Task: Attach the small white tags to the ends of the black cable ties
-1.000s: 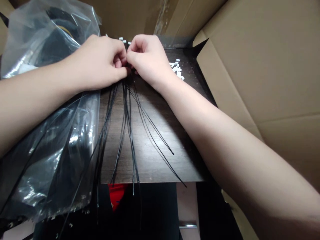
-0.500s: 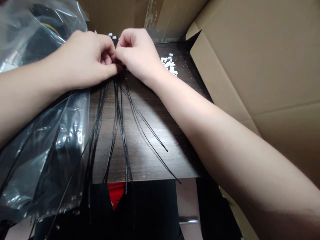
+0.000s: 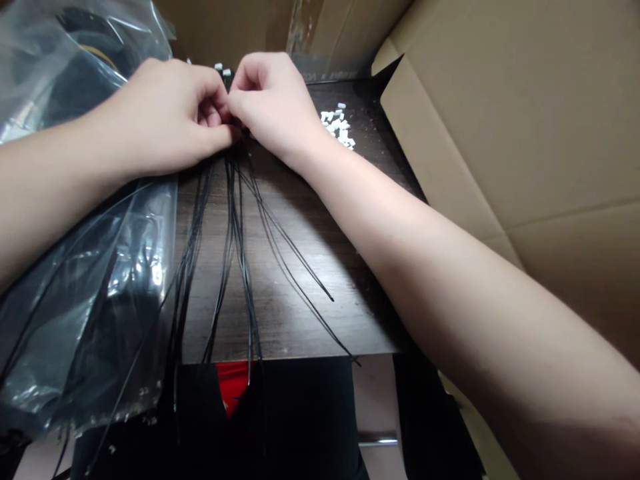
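My left hand [image 3: 175, 120] and my right hand [image 3: 275, 107] meet over the back of the dark wood-grain table [image 3: 300, 327]. Both are closed in a pinch, fingertips almost touching. Whatever sits between them is too small and covered by the fingers to make out. Thin black wires [image 3: 240, 247] fan out from just beneath the fingertips toward me, and some hang over the front edge. Small white pieces [image 3: 219, 67], like connector housings, show just beyond my hands. More white pieces [image 3: 337, 125] lie in a loose pile right of my right wrist.
A clear plastic bag [image 3: 145, 267] with dark contents covers the left side, partly under my left forearm. Cardboard [image 3: 500, 120] walls in the right side, and more cardboard [image 3: 230, 33] stands at the back. My lap, in dark clothing [image 3: 305, 413], is below the table edge.
Both hands keep the same pinch at nearly the same spot. The whole view has shifted very slightly; the wires and white pieces lie as before.
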`<state>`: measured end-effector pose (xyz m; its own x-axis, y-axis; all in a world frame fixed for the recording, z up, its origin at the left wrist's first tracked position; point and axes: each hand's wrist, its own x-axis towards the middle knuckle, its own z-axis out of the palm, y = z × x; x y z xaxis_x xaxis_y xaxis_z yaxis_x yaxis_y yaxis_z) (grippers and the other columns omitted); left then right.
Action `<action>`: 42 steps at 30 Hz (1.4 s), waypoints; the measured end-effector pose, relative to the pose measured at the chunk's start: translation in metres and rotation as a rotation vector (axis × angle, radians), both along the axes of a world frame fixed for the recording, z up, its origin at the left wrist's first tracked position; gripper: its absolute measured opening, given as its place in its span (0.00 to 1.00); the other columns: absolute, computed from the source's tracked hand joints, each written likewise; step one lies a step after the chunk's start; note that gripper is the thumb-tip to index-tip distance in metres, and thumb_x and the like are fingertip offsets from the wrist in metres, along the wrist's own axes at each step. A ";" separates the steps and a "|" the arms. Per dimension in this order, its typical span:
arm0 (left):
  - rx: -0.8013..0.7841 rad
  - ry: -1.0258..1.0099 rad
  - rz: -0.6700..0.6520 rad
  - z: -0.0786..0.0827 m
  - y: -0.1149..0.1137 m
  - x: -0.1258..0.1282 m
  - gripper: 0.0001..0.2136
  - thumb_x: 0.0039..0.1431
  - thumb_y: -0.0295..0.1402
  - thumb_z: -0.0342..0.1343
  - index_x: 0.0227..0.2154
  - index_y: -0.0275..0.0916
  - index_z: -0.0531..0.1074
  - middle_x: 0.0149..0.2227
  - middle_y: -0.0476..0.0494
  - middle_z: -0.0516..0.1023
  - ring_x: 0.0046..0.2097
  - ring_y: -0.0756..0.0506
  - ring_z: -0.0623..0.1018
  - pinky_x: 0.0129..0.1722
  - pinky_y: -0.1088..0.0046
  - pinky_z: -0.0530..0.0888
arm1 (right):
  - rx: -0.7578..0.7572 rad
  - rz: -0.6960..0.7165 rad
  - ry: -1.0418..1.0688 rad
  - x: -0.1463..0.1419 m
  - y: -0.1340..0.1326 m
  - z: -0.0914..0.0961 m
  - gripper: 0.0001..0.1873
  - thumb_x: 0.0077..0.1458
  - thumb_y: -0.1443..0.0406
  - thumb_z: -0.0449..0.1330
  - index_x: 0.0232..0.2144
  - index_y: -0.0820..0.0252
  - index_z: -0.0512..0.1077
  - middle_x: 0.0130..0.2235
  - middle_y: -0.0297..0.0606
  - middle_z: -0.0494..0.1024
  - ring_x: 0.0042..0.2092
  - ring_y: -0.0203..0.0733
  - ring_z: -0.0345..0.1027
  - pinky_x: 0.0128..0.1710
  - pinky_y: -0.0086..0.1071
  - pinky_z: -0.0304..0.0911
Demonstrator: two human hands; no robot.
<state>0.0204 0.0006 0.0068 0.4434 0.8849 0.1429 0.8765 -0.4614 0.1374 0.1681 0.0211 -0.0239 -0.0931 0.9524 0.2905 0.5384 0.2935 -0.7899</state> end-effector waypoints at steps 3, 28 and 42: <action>-0.006 -0.002 -0.002 0.000 0.000 0.000 0.16 0.56 0.40 0.48 0.36 0.34 0.75 0.29 0.55 0.69 0.41 0.47 0.77 0.51 0.63 0.70 | -0.004 -0.006 -0.007 0.000 0.000 0.001 0.13 0.47 0.77 0.54 0.19 0.57 0.61 0.26 0.27 0.68 0.34 0.34 0.64 0.34 0.29 0.53; -0.012 0.010 0.041 0.002 -0.004 0.003 0.15 0.54 0.41 0.49 0.35 0.36 0.74 0.30 0.53 0.70 0.45 0.43 0.79 0.53 0.61 0.71 | 0.066 0.024 0.035 0.002 0.005 -0.006 0.10 0.47 0.72 0.55 0.19 0.56 0.61 0.27 0.30 0.70 0.34 0.37 0.66 0.35 0.30 0.54; 0.001 -0.006 0.007 0.001 -0.003 0.001 0.15 0.55 0.40 0.50 0.36 0.35 0.75 0.29 0.53 0.69 0.42 0.45 0.78 0.54 0.62 0.71 | 0.039 0.024 0.059 0.001 0.002 -0.005 0.11 0.45 0.75 0.54 0.18 0.55 0.60 0.25 0.29 0.68 0.33 0.36 0.65 0.33 0.30 0.53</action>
